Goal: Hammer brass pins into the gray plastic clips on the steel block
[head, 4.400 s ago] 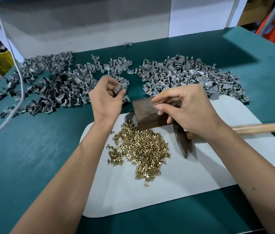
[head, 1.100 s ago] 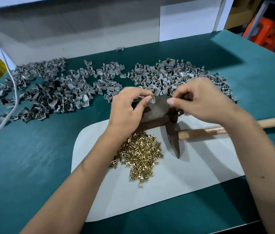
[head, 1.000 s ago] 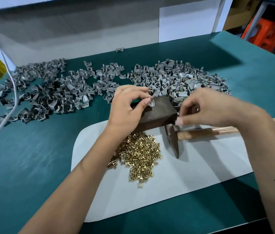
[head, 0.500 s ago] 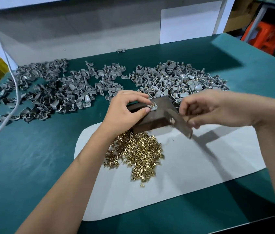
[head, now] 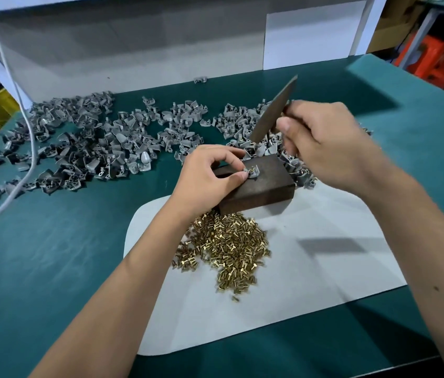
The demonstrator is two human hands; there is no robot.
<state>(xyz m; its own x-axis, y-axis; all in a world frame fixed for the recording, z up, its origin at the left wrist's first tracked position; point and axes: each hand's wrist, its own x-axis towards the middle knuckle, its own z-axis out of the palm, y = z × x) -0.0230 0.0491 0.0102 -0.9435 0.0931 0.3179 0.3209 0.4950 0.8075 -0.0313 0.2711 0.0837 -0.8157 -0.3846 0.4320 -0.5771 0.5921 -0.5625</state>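
step: strike setup, as I read it. One clip [head: 252, 171] sits on top of the steel block [head: 259, 186] with a brass pin [head: 253, 167] standing in it, apparently not yet driven.
left hand: left hand [head: 210, 178] pinches the clip at its left edge with thumb and forefinger, steadying it on the block. Fingertips sit right beside the pin.
right hand: right hand [head: 321, 143] is wrapped around the hammer [head: 274, 109] close to the head, which is raised and tilted above and behind the block. The handle is hidden by the hand.
block: rests on the white mat [head: 324, 268] at its far edge, on the green table [head: 52, 255].
stock: loose pin pile [head: 226, 249] on the mat just in front of the block; heaps of clips [head: 92, 148] across the table behind it.
next: a short, straight-down tap on the pin head with the clip held flat.
risk: small target, fingers touching the clip; an off-centre hit could tip the pin or catch a fingertip.
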